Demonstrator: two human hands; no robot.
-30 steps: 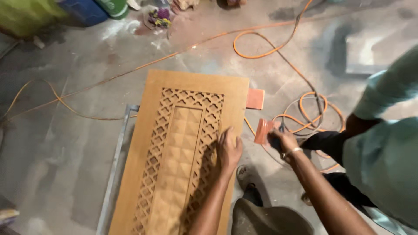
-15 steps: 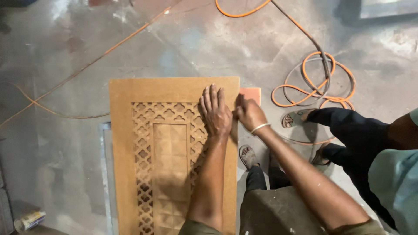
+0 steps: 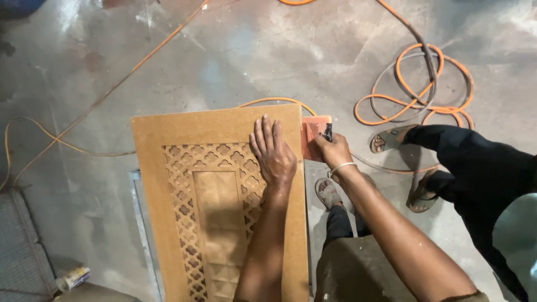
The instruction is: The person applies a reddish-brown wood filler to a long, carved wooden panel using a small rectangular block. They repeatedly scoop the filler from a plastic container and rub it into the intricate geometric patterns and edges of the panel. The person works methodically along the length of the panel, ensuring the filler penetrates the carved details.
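A brown fibreboard panel with a carved lattice pattern lies flat below me. My left hand presses flat on its upper right part, fingers spread over the lattice edge. My right hand, with a metal bangle on the wrist, is at the panel's right edge, closed on a small dark tool. The tool tip sits against a reddish-orange block beside the panel's top right corner.
An orange cable coils on the concrete floor at upper right and runs behind the panel. Another person in dark trousers and sandals stands at right. My own sandalled foot is beside the panel. A metal frame edge shows under the panel's left side.
The view has shifted over the panel. My right hand has moved from off the panel's right side to its top right corner by the reddish block. My left hand has slid up the panel.
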